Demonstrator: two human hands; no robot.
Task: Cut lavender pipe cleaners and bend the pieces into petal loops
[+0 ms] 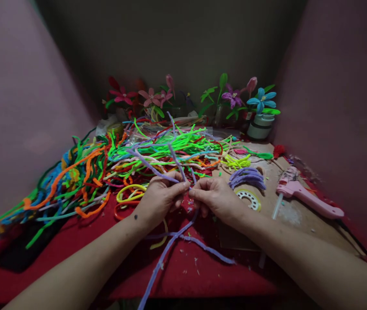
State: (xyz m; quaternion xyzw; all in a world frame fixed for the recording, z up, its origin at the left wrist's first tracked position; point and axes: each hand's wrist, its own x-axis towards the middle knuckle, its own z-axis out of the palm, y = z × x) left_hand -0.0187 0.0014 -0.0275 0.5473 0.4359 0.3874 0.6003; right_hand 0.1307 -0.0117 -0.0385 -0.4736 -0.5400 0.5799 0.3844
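Observation:
Both of my hands meet over the red cloth, pinching purple pipe cleaners (177,160). My left hand (164,194) is closed on them, thumb against fingers, with stems sticking up and away above it. Close beside it, my right hand (212,196) pinches the same stems with thumb and forefinger. A long purple tail (167,249) hangs below the fingers toward the front edge. Another purple pipe cleaner (211,249) lies across the cloth behind that tail. The exact crossing point of the stems is partly hidden by my fingertips.
A heap of colourful pipe cleaners (83,172) spreads left and behind my hands. To the right, a pink glue gun (309,198), a bundle of bent purple pieces (247,178) and a tape roll (257,202) rest on cardboard (238,237). Pipe-cleaner flowers (262,101) stand at the back.

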